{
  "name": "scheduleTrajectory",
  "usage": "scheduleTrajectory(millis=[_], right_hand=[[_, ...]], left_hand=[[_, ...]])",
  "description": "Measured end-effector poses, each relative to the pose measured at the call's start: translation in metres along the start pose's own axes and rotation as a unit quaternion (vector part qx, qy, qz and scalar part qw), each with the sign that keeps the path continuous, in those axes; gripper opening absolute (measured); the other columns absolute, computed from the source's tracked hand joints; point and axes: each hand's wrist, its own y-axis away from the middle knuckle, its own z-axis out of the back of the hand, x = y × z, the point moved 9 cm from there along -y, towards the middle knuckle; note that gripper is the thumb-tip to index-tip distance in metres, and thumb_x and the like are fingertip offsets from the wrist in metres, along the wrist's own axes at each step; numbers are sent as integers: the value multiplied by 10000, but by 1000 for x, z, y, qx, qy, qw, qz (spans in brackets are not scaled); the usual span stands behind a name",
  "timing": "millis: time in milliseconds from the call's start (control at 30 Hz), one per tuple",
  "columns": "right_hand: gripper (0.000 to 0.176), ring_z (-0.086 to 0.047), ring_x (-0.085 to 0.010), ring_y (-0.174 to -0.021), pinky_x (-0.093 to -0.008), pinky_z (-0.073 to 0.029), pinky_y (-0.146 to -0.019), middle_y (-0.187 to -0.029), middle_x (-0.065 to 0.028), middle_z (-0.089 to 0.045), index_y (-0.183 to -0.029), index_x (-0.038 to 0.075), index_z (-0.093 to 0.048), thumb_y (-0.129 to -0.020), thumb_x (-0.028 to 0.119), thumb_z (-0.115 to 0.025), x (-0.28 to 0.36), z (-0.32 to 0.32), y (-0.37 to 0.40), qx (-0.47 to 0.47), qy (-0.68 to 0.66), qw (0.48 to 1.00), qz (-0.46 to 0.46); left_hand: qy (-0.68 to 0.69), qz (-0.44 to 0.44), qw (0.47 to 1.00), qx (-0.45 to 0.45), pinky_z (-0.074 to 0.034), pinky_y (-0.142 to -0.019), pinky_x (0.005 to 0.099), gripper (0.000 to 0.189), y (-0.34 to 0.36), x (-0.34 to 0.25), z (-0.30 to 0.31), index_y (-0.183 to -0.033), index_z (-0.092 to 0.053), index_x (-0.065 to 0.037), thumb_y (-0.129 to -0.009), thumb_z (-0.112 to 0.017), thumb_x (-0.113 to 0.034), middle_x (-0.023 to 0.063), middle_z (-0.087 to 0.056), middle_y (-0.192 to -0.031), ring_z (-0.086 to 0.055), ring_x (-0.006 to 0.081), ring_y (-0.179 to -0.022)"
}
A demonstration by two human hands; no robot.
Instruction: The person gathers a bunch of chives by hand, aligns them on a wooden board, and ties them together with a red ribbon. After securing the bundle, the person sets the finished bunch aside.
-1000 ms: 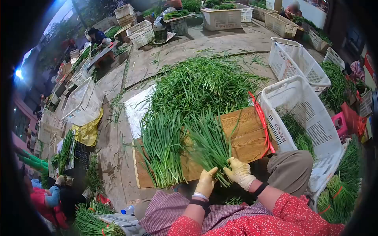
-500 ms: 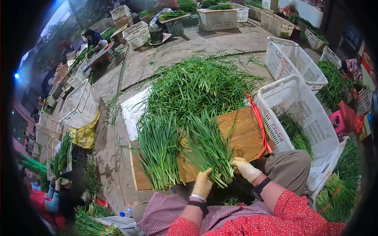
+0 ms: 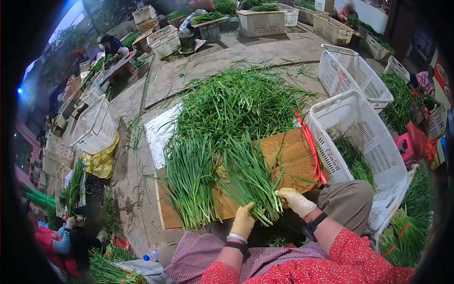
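My left hand (image 3: 243,222), in a pale rubber glove, is closed at the left side of the stem ends of a loose bunch of garlic chives (image 3: 248,175). On the bunch's right side my right hand (image 3: 297,203), gloved alike, pinches stems with bent fingers; the fingertips are partly hidden. This bunch lies at a slant on a wood-grain board (image 3: 293,156), its stems pointing at me. Left of it rests another, straighter bunch of chives (image 3: 191,184). Behind both rises a big tangled heap of chives (image 3: 236,104).
Red ties (image 3: 310,146) lie on the board's right edge. A white plastic crate (image 3: 364,137) with chives inside stands at my right, near banded bunches (image 3: 399,236). A white sack (image 3: 162,130) lies left of the heap. Several people work among other crates around the floor.
My right hand has shifted slightly, and a few blades at the bunch's right side now stick out across the board. My left hand stays almost in place.
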Motion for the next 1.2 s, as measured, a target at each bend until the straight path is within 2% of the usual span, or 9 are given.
scheduleTrajectory(millis=[33,133,233,467,600,867,1033,1167,1200], right_hand=[[153,-471,-75,-526,-241,-344,-488,-675,44,-584,-887,117,-646,-965,248,-635,1,-2,3,-3,-21,1000,-5],[152,-513,-79,-555,-223,-377,-504,-711,38,-611,-911,112,-661,-974,250,-643,0,0,2,-10,-24,1000,-10],[178,-567,-81,-600,-232,-440,-541,-765,19,-639,-972,81,-674,-984,255,-640,6,2,4,-19,3,999,27],[201,-579,-82,-633,-247,-476,-589,-811,-3,-647,-983,42,-654,-969,242,-670,14,18,-4,-66,98,990,72],[189,-555,-64,-644,-236,-455,-584,-796,7,-624,-963,45,-631,-938,215,-710,31,0,13,-64,160,983,67],[168,-528,-66,-578,-212,-413,-517,-714,25,-583,-928,57,-627,-998,210,-620,24,16,1,-95,11,991,95],[154,-608,-113,-689,-270,-487,-588,-846,-30,-627,-1044,39,-628,-1001,186,-614,21,38,-2,-169,-40,977,125],[237,-622,-172,-924,-304,-502,-794,-981,-66,-641,-1145,59,-634,-913,94,-666,87,29,50,-398,442,662,456],[274,-624,-221,-939,-325,-506,-826,-1010,-88,-649,-1139,64,-643,-870,80,-691,93,22,50,-353,426,702,449]], left_hand=[[121,42,992,-18,-583,-909,435,267,0,7,-1,-1232,-554,80,-990,-498,-20,206,-645,-1191,-656,294,-1052],[-424,-127,893,82,-574,-932,462,286,18,-29,-29,-1257,-535,76,-1004,-456,-34,208,-641,-1198,-652,320,-1073],[196,98,973,-71,-593,-883,514,264,-7,20,10,-1241,-532,38,-985,-497,-17,193,-608,-1190,-641,371,-1037],[171,70,981,-53,-600,-892,407,236,-2,11,6,-1156,-613,92,-923,-594,57,176,-686,-1091,-691,259,-967],[-284,-125,948,67,-605,-860,530,234,2,-8,1,-1205,-511,58,-975,-501,18,201,-597,-1166,-645,366,-1008],[-144,-41,988,26,-634,-856,395,281,-5,2,6,-1095,-635,129,-829,-608,215,173,-609,-1120,-672,259,-972],[-149,-92,983,63,-529,-989,537,251,-18,21,25,-1208,-537,78,-1008,-477,-60,237,-611,-1208,-617,376,-1096],[207,125,964,-108,-525,-985,534,273,-14,43,31,-1241,-534,63,-1009,-484,-72,233,-604,-1236,-612,381,-1107],[-38,54,997,-47,-526,-986,522,280,-9,17,20,-1246,-536,63,-1012,-477,-78,231,-609,-1232,-616,374,-1103]])
